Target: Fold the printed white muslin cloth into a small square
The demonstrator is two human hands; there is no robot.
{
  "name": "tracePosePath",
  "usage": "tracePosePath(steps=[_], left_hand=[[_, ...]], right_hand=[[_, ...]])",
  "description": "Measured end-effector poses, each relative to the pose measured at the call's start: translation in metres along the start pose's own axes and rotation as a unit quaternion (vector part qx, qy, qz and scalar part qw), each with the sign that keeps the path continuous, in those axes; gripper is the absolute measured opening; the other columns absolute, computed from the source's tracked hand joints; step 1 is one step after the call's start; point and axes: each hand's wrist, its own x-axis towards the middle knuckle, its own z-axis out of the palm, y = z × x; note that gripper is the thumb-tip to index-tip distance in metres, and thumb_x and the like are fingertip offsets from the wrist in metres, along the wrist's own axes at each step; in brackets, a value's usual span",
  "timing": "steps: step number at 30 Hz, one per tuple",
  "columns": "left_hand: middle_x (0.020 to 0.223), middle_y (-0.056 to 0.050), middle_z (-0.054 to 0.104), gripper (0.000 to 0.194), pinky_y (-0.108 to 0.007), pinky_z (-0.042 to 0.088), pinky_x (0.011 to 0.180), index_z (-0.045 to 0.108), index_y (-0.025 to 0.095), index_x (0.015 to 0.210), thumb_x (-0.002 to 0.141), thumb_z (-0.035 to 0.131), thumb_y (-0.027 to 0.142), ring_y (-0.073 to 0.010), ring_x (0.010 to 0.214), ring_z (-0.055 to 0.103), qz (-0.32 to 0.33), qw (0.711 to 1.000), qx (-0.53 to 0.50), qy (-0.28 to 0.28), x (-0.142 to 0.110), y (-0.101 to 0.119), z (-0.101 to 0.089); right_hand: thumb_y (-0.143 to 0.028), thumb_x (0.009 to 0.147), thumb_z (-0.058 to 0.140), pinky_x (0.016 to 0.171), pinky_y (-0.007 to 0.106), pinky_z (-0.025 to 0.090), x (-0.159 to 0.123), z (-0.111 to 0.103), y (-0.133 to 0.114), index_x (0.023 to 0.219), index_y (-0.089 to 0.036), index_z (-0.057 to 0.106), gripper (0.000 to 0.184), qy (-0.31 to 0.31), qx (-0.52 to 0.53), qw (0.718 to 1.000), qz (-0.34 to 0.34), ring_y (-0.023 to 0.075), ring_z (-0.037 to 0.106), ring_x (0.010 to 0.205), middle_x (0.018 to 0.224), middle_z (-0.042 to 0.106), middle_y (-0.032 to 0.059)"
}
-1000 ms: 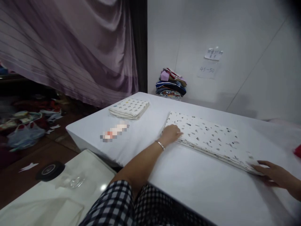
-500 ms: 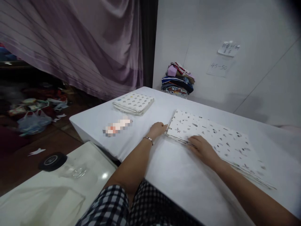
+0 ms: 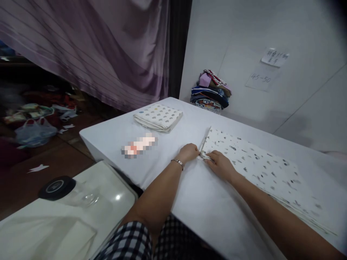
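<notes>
A white printed cloth (image 3: pixel 252 162), folded in layers into a long rectangle, lies on the white-covered table (image 3: pixel 217 213). My left hand (image 3: pixel 189 152), with a bracelet at the wrist, is closed on its near left corner. Close beside it, my right hand (image 3: pixel 221 165) has its fingers closed on the near edge, where the layers bunch a little between both hands. A second folded cloth (image 3: pixel 159 117) with a heart print sits farther back on the left. Nearer on that side lies a blurred-out object (image 3: pixel 139 145) that I cannot make out.
At the left stands a lower pale surface (image 3: pixel 108 191) with a black round-lidded clear container (image 3: pixel 58 187). A clothes stack (image 3: pixel 210 90) rises behind the table by the wall. A purple curtain (image 3: pixel 121 47) hangs left; a plastic bag (image 3: pixel 36 131) sits on the floor.
My right hand has slid left along the cloth's near edge, closer to my left hand. The corner between them is now gathered. The view has shifted slightly.
</notes>
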Motion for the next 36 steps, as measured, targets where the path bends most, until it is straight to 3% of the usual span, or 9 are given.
tracePosePath(steps=[3, 5, 8, 11, 15, 21, 27, 33, 36], left_hand=[[0.083, -0.005, 0.070, 0.018, -0.023, 0.043, 0.066, 0.070, 0.019, 0.078, 0.075, 0.057, 0.031, -0.0172, 0.079, 0.062, -0.003, 1.000, 0.000, -0.004, 0.000, 0.000, 0.000], [0.081, -0.006, 0.070, 0.018, -0.024, 0.043, 0.064, 0.070, 0.018, 0.076, 0.073, 0.058, 0.031, -0.0174, 0.077, 0.062, -0.009, 1.000, 0.001, -0.010, 0.000, 0.000, 0.000], [0.077, -0.006, 0.070, 0.017, -0.023, 0.043, 0.062, 0.070, 0.018, 0.073, 0.069, 0.060, 0.032, -0.0173, 0.073, 0.062, -0.015, 1.000, 0.004, -0.021, 0.000, 0.000, -0.002], [0.075, -0.007, 0.070, 0.019, -0.023, 0.043, 0.061, 0.070, 0.017, 0.071, 0.069, 0.059, 0.033, -0.0165, 0.071, 0.062, -0.014, 1.000, 0.009, -0.026, 0.000, -0.001, -0.003], [0.077, -0.008, 0.070, 0.020, -0.022, 0.042, 0.060, 0.070, 0.015, 0.071, 0.069, 0.058, 0.032, -0.0165, 0.071, 0.062, -0.009, 0.999, 0.016, -0.027, 0.000, -0.001, -0.005], [0.070, -0.006, 0.068, 0.019, -0.023, 0.041, 0.056, 0.070, 0.016, 0.071, 0.067, 0.057, 0.031, -0.0157, 0.065, 0.059, -0.009, 0.999, 0.015, -0.044, -0.001, -0.002, -0.007], [0.070, -0.007, 0.068, 0.020, -0.023, 0.039, 0.055, 0.070, 0.015, 0.071, 0.068, 0.057, 0.030, -0.0147, 0.063, 0.057, -0.010, 0.999, 0.016, -0.047, -0.002, -0.004, -0.008], [0.064, -0.007, 0.066, 0.052, -0.024, 0.039, 0.055, 0.067, 0.015, 0.065, 0.084, 0.035, 0.051, -0.0142, 0.057, 0.057, -0.013, 0.999, 0.005, -0.040, -0.005, -0.004, -0.009], [0.069, -0.007, 0.068, 0.047, -0.024, 0.039, 0.056, 0.067, 0.017, 0.068, 0.079, 0.043, 0.055, -0.0160, 0.063, 0.060, -0.018, 0.999, 0.018, -0.032, -0.008, -0.002, -0.009]], right_hand=[[-0.041, 0.090, 0.041, 0.066, 0.024, 0.038, 0.005, -0.004, 0.002, 0.085, -0.021, 0.063, 0.030, 0.013, 0.061, 0.998, 0.028, 0.0148, 0.054, 0.076, 0.082, 0.058, 0.0017], [-0.043, 0.091, 0.039, 0.063, 0.024, 0.037, 0.008, -0.006, 0.001, 0.075, -0.019, 0.059, 0.035, 0.067, 0.068, 0.994, 0.049, 0.0139, 0.052, 0.070, 0.075, 0.056, 0.0013], [-0.040, 0.093, 0.036, 0.066, 0.024, 0.037, 0.009, -0.005, -0.005, 0.075, -0.019, 0.055, 0.034, 0.135, 0.021, 0.990, 0.044, 0.0149, 0.052, 0.077, 0.079, 0.056, 0.0028], [-0.033, 0.092, 0.039, 0.069, 0.025, 0.037, 0.009, 0.005, -0.014, 0.087, -0.021, 0.059, 0.024, 0.087, -0.058, 0.994, 0.012, 0.0179, 0.052, 0.089, 0.091, 0.058, 0.0050], [-0.031, 0.092, 0.041, 0.070, 0.026, 0.038, 0.007, 0.014, -0.019, 0.097, -0.022, 0.061, 0.023, 0.028, -0.127, 0.991, -0.006, 0.0192, 0.051, 0.091, 0.094, 0.057, 0.0062], [-0.029, 0.094, 0.037, 0.070, 0.026, 0.038, 0.008, 0.009, -0.020, 0.106, -0.023, 0.058, 0.025, 0.062, -0.122, 0.991, -0.007, 0.0192, 0.050, 0.094, 0.098, 0.057, 0.0067], [-0.023, 0.091, 0.038, 0.075, 0.030, 0.038, 0.007, 0.020, -0.025, 0.109, -0.018, 0.057, 0.026, 0.020, -0.187, 0.982, -0.032, 0.0221, 0.050, 0.091, 0.099, 0.057, 0.0096], [-0.019, 0.090, 0.038, 0.077, 0.033, 0.040, 0.007, 0.024, -0.026, 0.115, -0.015, 0.055, 0.031, 0.016, -0.202, 0.978, -0.038, 0.0239, 0.050, 0.092, 0.102, 0.057, 0.0127], [-0.018, 0.088, 0.040, 0.079, 0.034, 0.042, 0.005, 0.019, -0.026, 0.120, -0.014, 0.055, 0.035, 0.011, -0.176, 0.984, -0.039, 0.0243, 0.051, 0.094, 0.103, 0.057, 0.0133]])
